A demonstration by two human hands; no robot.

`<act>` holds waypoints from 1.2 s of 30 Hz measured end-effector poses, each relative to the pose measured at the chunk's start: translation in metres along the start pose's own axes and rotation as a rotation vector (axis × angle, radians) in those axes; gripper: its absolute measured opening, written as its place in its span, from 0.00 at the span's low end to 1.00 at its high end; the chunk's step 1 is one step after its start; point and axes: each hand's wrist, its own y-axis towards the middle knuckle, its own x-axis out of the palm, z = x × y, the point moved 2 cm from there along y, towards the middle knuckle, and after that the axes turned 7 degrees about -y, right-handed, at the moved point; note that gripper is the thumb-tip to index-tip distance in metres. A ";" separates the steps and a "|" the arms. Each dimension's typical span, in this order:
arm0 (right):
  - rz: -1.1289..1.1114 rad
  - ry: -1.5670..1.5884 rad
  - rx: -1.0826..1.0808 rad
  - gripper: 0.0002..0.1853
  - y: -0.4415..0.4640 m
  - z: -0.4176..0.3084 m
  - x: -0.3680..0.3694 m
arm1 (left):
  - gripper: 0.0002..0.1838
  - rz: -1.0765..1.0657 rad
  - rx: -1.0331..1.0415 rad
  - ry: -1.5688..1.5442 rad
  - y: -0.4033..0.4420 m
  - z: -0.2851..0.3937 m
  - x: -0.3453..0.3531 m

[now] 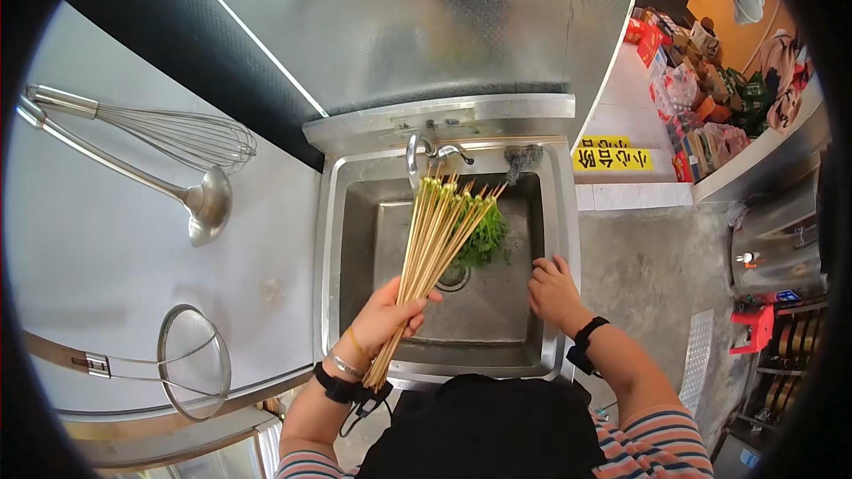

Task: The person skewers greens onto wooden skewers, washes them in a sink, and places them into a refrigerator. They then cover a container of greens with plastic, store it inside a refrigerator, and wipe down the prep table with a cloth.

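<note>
My left hand (388, 315) is closed around a thick bundle of bamboo skewers (433, 248), held at a slant over the sink (559, 213). Leafy greens (484, 239) hang at the far end of the bundle, with pale green stem ends near the skewer tips. Whether every skewer carries greens I cannot tell. On the sink's right rim rests my right hand (555, 293), holding nothing, its fingers partly spread. Part of the drain (454, 279) shows under the greens. A metal faucet (413, 160) stands behind the skewer tips.
On the white counter to the left lie a whisk (177, 129), a ladle (209, 204) and a wire strainer (193, 359). A dark scouring pad (524, 158) sits at the sink's back right corner. Yellow warning labels (612, 158) mark a step at right, near a red stool (753, 330).
</note>
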 end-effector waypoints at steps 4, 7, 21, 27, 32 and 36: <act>-0.024 -0.012 -0.002 0.10 0.000 -0.002 -0.003 | 0.11 0.022 0.059 -0.016 0.008 0.009 -0.005; -0.040 -0.019 0.008 0.11 0.001 0.000 -0.003 | 0.09 0.085 0.099 -0.049 -0.004 0.015 0.001; 0.138 0.021 0.003 0.06 0.000 -0.002 -0.001 | 0.11 0.216 0.151 -0.317 -0.049 -0.020 -0.022; 0.012 0.007 -0.015 0.08 0.001 -0.002 -0.005 | 0.11 0.233 0.156 -0.315 -0.050 -0.028 -0.019; 0.056 0.228 0.076 0.07 0.025 -0.006 -0.032 | 0.11 0.240 0.222 -0.429 -0.077 -0.028 -0.021; 0.289 0.727 0.277 0.13 0.114 0.007 -0.034 | 0.11 0.363 0.250 -0.361 -0.112 -0.039 -0.012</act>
